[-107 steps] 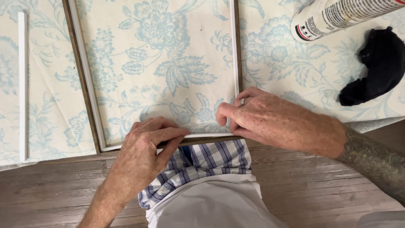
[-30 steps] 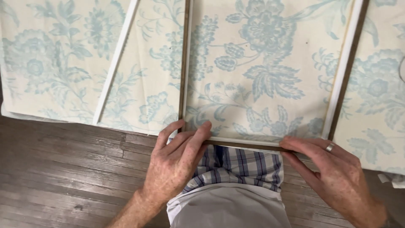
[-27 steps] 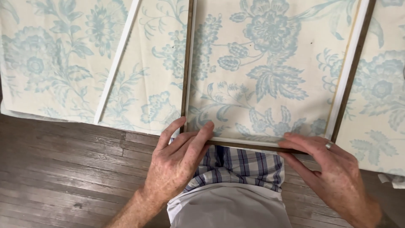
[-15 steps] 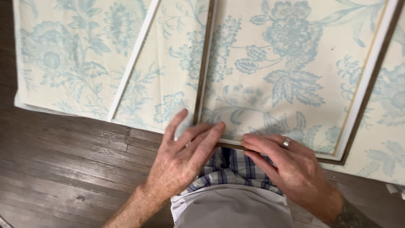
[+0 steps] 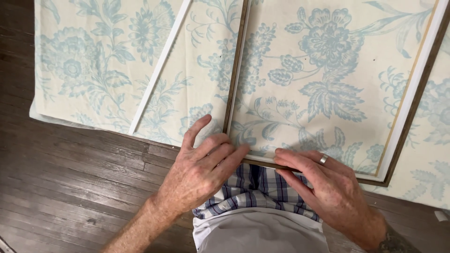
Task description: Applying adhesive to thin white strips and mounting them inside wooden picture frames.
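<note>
Head view: both my hands lie flat on the near rail of the frame (image 5: 328,100), which rests on the floral cloth (image 5: 93,61) spread over the dark wood floor (image 5: 61,187). My left hand (image 5: 201,171) covers the frame's near left corner, fingers (image 5: 220,152) stretched out and close together along the rail, thumb set apart and pointing up onto the cloth just outside the corner. My right hand (image 5: 328,185) presses the same rail further right, fingers (image 5: 293,157) laid side by side and pointing left toward the other hand; a ring (image 5: 323,159) shows on one of them. Neither hand grips anything (they only bear down, palms low). The fingertips of the two hands are near each other but apart, with a short bare stretch of rail between them.

Half a second back the hands sat much the same; a second ago my right hand was well out toward the near right corner, so it has slid left along the rail. The left hand has kept its corner.

A loose white strip (image 5: 159,68) lies slantwise on the cloth left of the frame, clear of my hands. The cloth's near edge runs just behind my left wrist, and my plaid shirt (image 5: 255,187) fills the gap between my arms.
</note>
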